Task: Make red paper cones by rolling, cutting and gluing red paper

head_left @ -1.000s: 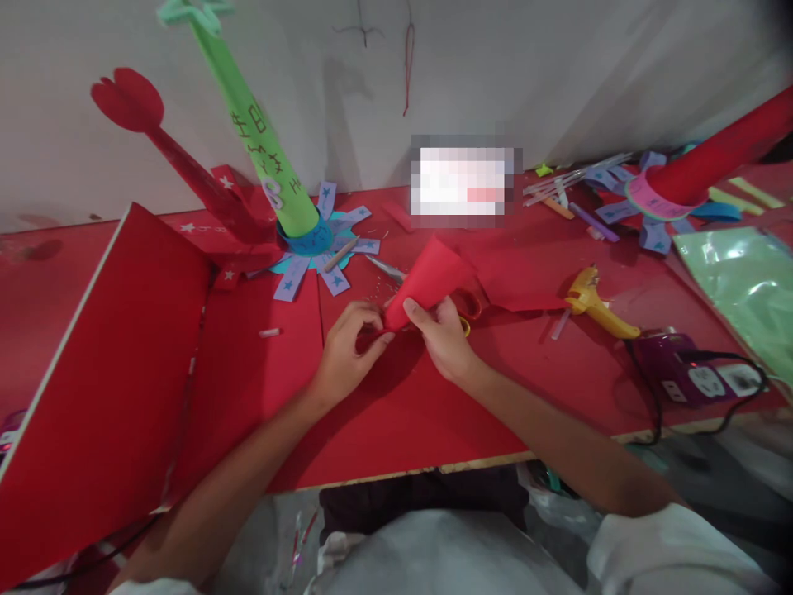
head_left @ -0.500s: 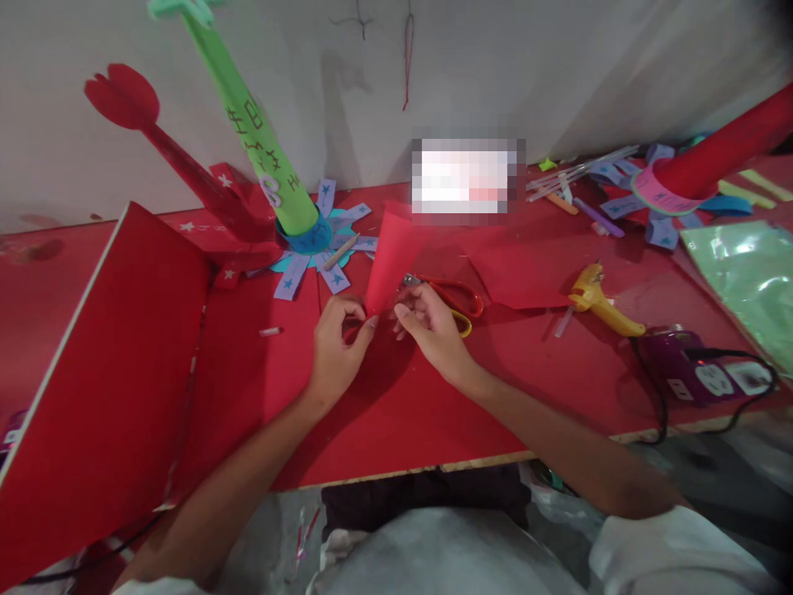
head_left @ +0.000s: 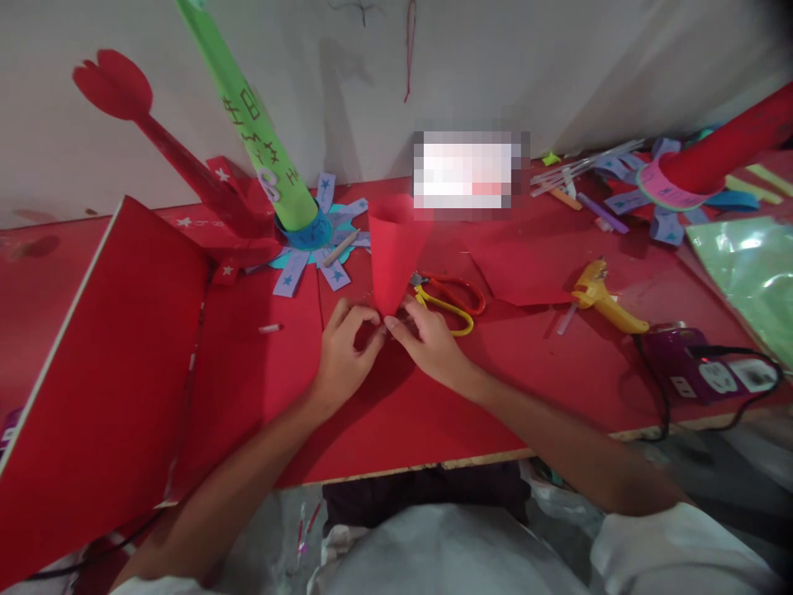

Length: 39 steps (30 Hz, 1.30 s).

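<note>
Centre of the frame, and here's the red paper cone [head_left: 391, 260], its wide, open mouth toward the top and its narrow end down between two bare hands! The left hand [head_left: 348, 345] is curled almost closed, thumb and fingers pinching the cone's tip from the left. In from the right comes the right hand [head_left: 437, 343], also nearly closed, its thumb right on that same tip, the other fingers partly hidden behind; the two thumbs practically meet. Just beside the right hand lie the scissors [head_left: 443, 304], one loop yellow, one red, flat on the red counter [head_left: 396, 430]. Over to the right of the frame, a yellow glue gun [head_left: 604, 299] lies near a purple power strip [head_left: 697, 364]. Upper left, look at that green tube [head_left: 266, 140], leaning and lettered, set in a blue band [head_left: 306, 230] with starred strips fanning round it! Left of it, a red tulip shape [head_left: 113, 85] on a stem, and down the left side a large red board [head_left: 105, 355] stands tilted.
</note>
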Each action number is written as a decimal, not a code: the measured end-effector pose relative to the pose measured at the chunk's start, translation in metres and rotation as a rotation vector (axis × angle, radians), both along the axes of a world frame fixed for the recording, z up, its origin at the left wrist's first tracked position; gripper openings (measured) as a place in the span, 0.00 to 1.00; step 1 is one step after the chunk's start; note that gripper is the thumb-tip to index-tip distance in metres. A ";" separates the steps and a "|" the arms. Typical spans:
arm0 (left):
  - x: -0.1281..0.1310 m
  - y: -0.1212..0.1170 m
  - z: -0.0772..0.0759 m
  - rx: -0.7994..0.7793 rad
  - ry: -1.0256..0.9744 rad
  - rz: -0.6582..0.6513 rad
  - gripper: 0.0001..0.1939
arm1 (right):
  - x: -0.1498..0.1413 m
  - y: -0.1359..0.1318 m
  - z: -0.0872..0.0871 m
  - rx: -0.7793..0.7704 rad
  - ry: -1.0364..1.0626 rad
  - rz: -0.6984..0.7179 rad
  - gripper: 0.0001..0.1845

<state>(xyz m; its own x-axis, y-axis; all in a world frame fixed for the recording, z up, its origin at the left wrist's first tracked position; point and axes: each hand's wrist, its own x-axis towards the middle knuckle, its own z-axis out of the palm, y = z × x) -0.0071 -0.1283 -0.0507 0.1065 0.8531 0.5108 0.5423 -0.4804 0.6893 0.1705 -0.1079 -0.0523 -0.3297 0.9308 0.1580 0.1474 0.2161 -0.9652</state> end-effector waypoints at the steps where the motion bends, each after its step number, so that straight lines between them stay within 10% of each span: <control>1: -0.001 0.000 0.000 -0.022 -0.013 -0.005 0.04 | 0.000 0.001 0.000 -0.003 0.012 -0.002 0.11; 14: 0.000 0.004 -0.012 -0.204 -0.252 -0.024 0.10 | 0.000 0.004 -0.004 -0.102 0.112 -0.010 0.19; 26: -0.006 0.015 -0.004 -0.617 -0.686 -0.446 0.25 | 0.000 0.000 0.005 -0.636 0.557 0.314 0.23; 34: -0.009 0.019 -0.014 -0.555 -0.861 -0.196 0.26 | 0.002 -0.003 0.000 -0.391 0.224 0.189 0.31; 39: -0.008 0.018 -0.011 -0.582 -0.888 -0.116 0.27 | 0.007 -0.008 0.006 -0.119 -0.055 0.037 0.17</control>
<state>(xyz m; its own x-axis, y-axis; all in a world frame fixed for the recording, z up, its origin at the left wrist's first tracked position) -0.0153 -0.1098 -0.0620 -0.0075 0.9993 -0.0375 -0.2944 0.0336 0.9551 0.1772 -0.1159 -0.0461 -0.3693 0.9289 0.0284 0.1945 0.1072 -0.9750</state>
